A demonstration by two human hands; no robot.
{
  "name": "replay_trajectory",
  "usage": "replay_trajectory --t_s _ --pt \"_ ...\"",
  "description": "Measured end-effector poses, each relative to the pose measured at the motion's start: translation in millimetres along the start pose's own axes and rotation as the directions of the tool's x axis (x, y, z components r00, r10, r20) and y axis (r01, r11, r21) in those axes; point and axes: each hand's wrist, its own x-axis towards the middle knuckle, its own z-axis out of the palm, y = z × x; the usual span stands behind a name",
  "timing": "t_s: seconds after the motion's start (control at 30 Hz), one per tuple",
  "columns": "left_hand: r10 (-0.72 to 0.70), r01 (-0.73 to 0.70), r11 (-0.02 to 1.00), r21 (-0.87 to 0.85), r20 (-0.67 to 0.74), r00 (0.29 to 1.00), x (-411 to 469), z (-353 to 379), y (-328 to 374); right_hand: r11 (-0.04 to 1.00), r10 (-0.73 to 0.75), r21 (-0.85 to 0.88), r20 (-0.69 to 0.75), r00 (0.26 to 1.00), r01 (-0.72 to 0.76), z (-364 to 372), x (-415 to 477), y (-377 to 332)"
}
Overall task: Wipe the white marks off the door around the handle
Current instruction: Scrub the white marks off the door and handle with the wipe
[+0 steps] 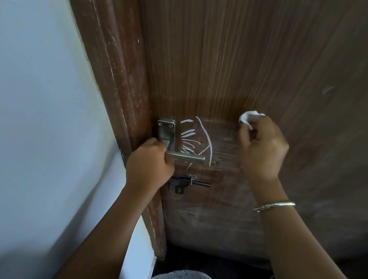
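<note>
The white marks [188,133] are seen on the brown door [259,40] just to the right of the handle [189,157]: several short strokes beside its plate, above the lever, and one long curved line past the lever's free end, with a few thin strokes crossing behind the lever. The handle is gripped at its pivot end by the left hand [149,165], fingers curled round it, so the door is judged to be steadied. A small white wad [247,118], of cloth or tissue, is pinched in the fingertips of the right hand [262,147], which is held to the right of the handle and slightly above it, well apart from the left hand; whether the wad is pressed against the door cannot be told. A faint pale haze is visible on the wood right of and below the handle. The step in hand is judged to be the wiping itself, with the boldest marks not yet removed. For the next move, the wad would need to be carried leftward to the curved line and pressed flat, and the strokes behind the lever would call for working round it. A dark bolt latch [189,182] is fixed just below the handle.
</note>
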Motion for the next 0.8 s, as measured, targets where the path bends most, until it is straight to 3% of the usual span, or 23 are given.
replay_trajectory --t_s 0.2,0.43,0.53,0.63,0.7,0.8 --pt "0.076 -0.081 0.994 0.07 0.069 0.995 -3.2 -7.3 -1.6 0.985 -0.135 -0.062 0.325 0.936 0.164 24.1 -6.1 -36.1" --pt "0.079 -0.085 0.994 0.062 0.099 0.992 -8.1 -7.5 -5.2 0.999 0.052 0.007 0.14 0.989 -0.053 8.7 -12.7 -5.7" --pt "0.076 -0.084 0.994 0.067 0.113 0.991 -8.4 -7.1 -5.5 0.997 -0.053 0.057 0.167 0.985 0.044 28.0 -10.0 -27.4" --pt "0.046 -0.05 0.998 0.028 0.113 0.993 -7.3 -9.8 -10.4 0.978 -0.208 0.09 0.302 0.931 0.189 50.6 -11.5 -54.6" --pt "0.033 -0.033 0.999 -0.003 0.127 0.991 -6.3 -11.4 -15.4 0.972 -0.233 0.104 0.382 0.894 0.209 56.8 -14.6 -64.1" --pt "0.036 -0.028 0.999 -0.047 0.162 0.986 -6.9 -12.8 -20.8 0.973 -0.229 0.06 0.346 0.91 0.222 50.7 -15.5 -51.5"
